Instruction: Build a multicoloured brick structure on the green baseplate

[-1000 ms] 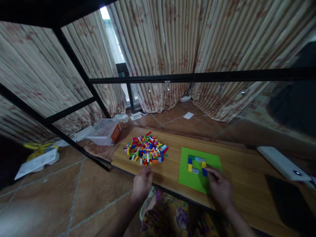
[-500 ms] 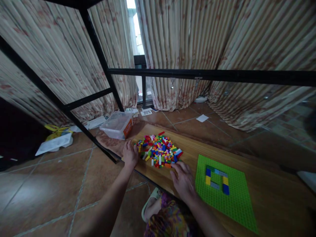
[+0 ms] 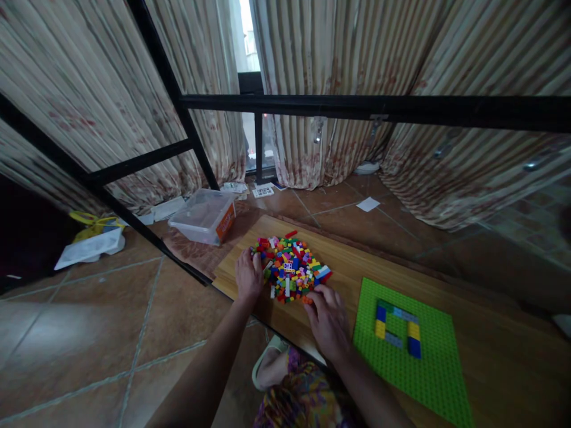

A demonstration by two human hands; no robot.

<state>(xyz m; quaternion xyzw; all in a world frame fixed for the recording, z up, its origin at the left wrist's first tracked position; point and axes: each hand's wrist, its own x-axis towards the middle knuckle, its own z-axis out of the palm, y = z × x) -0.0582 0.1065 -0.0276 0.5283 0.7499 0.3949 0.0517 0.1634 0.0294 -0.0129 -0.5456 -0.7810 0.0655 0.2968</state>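
A loose pile of small colourful toy bricks [image 3: 292, 270] lies on the wooden bench top. My left hand [image 3: 248, 273] rests against the pile's left edge, fingers loosely bent and apart, touching bricks there. At the lower right edge, my right hand [image 3: 328, 315] has its thumb and fingers apart. Its fingertips are beside an orange brick [image 3: 307, 300]; whether they touch it I cannot tell. To the right lies a green baseplate [image 3: 428, 380], bearing a rectangular frame of blue, yellow, grey and green bricks [image 3: 414, 340].
A clear plastic box [image 3: 203, 217] with an orange label stands beyond the bench's left end. Black metal bars [image 3: 312, 104] cross in front of the curtains. A white tray [image 3: 91, 246] and yellow object [image 3: 91, 224] are on the tiled floor at left.
My left hand has moved right, in against the pile, and the pile's left side is more gathered. My right hand stays near the lower right edge. The view has shifted slightly.
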